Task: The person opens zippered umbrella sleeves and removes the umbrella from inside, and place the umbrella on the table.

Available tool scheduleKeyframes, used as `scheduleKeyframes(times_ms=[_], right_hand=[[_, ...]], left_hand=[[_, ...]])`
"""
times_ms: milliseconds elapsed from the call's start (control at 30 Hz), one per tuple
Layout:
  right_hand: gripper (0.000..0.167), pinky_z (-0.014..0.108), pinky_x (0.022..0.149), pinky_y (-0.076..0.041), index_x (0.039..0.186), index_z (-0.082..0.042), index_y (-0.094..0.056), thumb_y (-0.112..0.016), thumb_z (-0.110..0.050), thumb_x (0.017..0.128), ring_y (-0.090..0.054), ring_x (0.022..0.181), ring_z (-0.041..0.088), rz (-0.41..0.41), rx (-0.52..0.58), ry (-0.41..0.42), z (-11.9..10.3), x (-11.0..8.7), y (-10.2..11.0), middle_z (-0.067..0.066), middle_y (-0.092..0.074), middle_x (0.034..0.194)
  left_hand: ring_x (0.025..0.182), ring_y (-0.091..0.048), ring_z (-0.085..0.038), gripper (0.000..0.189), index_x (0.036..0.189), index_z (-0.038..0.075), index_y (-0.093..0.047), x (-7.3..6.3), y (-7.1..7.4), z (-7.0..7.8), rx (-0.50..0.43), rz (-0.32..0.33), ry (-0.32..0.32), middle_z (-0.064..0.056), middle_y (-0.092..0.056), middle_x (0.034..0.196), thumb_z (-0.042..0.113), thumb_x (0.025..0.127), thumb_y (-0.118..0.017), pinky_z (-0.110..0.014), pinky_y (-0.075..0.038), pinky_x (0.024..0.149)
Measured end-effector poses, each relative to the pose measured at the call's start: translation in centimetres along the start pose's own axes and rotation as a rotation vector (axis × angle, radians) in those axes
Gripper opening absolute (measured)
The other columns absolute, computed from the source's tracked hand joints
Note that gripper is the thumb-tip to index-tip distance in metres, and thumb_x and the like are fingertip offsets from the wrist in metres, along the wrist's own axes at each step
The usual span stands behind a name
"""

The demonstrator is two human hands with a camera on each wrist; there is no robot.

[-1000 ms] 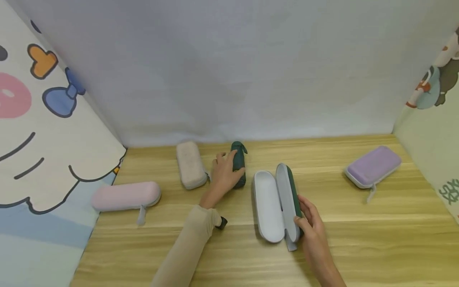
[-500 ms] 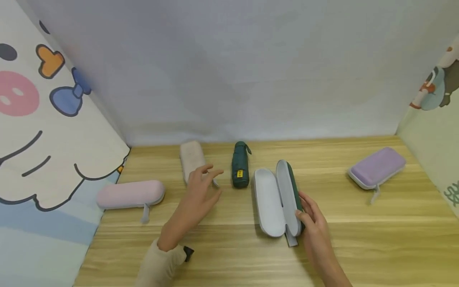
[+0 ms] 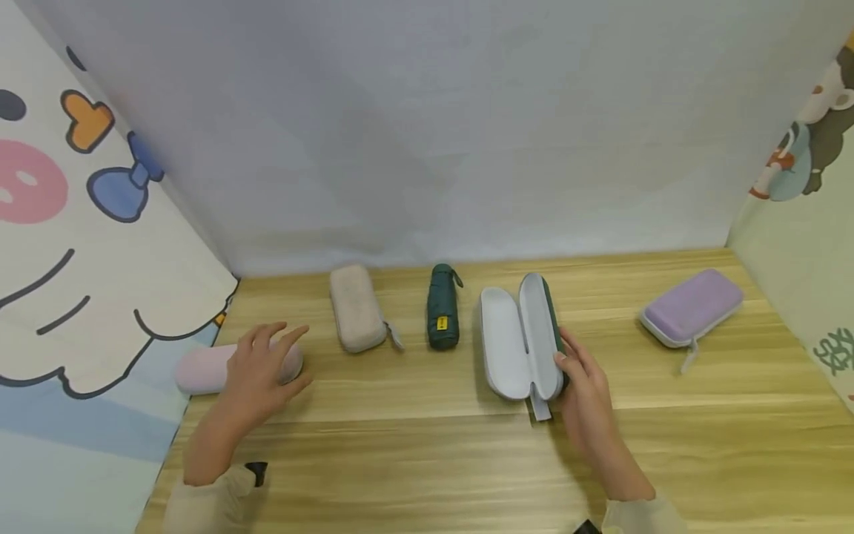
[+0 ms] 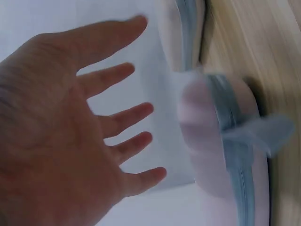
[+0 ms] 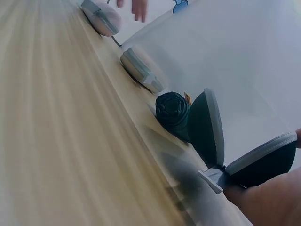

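My left hand (image 3: 256, 374) is over the pink zippered case (image 3: 200, 369), its fingers spread and holding nothing. In the left wrist view a gap shows between the fingertips and that pink case (image 4: 202, 136). With thumb and fingers, my right hand (image 3: 587, 397) grips the lid side of a zippered hard case (image 3: 503, 348), dark green outside and pale grey inside. This case stands unzipped and spread apart, with nothing inside. Its grey pull tab (image 5: 214, 179) hangs at the near end, and a shadow lies beneath it in the right wrist view.
A folded dark green umbrella (image 3: 442, 304) with a yellow label lies left of the green case. Farther left is a beige zippered case (image 3: 358, 308). A purple zippered case (image 3: 694, 308) lies at the right. A pale curtain (image 3: 467, 133) hangs behind the wooden table (image 3: 414, 475).
My left hand has let go of the folded umbrella and moved left to the pink case. My right hand has shifted the green case slightly toward the back.
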State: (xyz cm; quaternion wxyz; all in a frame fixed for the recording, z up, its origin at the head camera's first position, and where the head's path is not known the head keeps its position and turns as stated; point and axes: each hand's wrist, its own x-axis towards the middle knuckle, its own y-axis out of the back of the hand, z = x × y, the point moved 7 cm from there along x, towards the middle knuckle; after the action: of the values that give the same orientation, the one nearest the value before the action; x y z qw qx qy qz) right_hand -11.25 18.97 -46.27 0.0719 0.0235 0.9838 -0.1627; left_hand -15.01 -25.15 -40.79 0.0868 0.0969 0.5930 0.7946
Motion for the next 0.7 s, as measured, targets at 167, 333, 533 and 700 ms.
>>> scheduleKeyframes(times_ms=[167, 333, 533, 700], right_hand=[[0.061, 0.034, 0.127, -0.031, 0.167, -0.006, -0.014, -0.037, -0.020, 0.113, -0.018, 0.162, 0.027, -0.040, 0.064, -0.020, -0.2, 2.0, -0.1, 0.015, -0.016, 0.174], [0.060, 0.044, 0.131, -0.020, 0.167, -0.007, -0.016, -0.037, -0.023, 0.113, -0.019, 0.161, 0.026, -0.077, 0.062, -0.027, -0.5, 4.0, -0.6, 0.015, -0.018, 0.174], [0.057, 0.028, 0.115, -0.039, 0.166, -0.007, -0.022, -0.037, -0.018, 0.111, -0.028, 0.156, 0.025, -0.018, 0.072, -0.047, -0.2, 5.7, -0.9, 0.015, -0.025, 0.170], [0.056, 0.023, 0.107, -0.043, 0.165, -0.008, -0.023, -0.036, -0.016, 0.111, -0.036, 0.149, 0.021, 0.031, 0.065, -0.067, 0.3, 6.2, -0.8, 0.013, -0.028, 0.167]], left_hand=[[0.145, -0.023, -0.064, 0.087, 0.156, 0.011, -0.043, -1.1, -0.8, -3.6, -0.005, -0.112, 0.069, -0.033, -0.031, 0.160, 0.031, 0.084, -0.087, -0.085, -0.029, 0.102], [0.146, -0.016, -0.065, 0.097, 0.160, 0.015, -0.035, -2.2, -0.8, -5.8, -0.038, -0.142, 0.113, -0.035, -0.025, 0.162, 0.027, 0.081, -0.090, -0.085, -0.017, 0.106], [0.146, -0.016, -0.065, 0.100, 0.161, 0.016, -0.032, -1.9, -0.7, -7.1, -0.023, -0.156, 0.128, -0.034, -0.025, 0.162, 0.033, 0.081, -0.089, -0.086, -0.013, 0.107], [0.144, -0.020, -0.064, 0.095, 0.160, 0.015, -0.035, -1.5, -0.9, -7.8, -0.001, -0.152, 0.135, -0.032, -0.030, 0.159, 0.032, 0.083, -0.088, -0.088, -0.011, 0.106]])
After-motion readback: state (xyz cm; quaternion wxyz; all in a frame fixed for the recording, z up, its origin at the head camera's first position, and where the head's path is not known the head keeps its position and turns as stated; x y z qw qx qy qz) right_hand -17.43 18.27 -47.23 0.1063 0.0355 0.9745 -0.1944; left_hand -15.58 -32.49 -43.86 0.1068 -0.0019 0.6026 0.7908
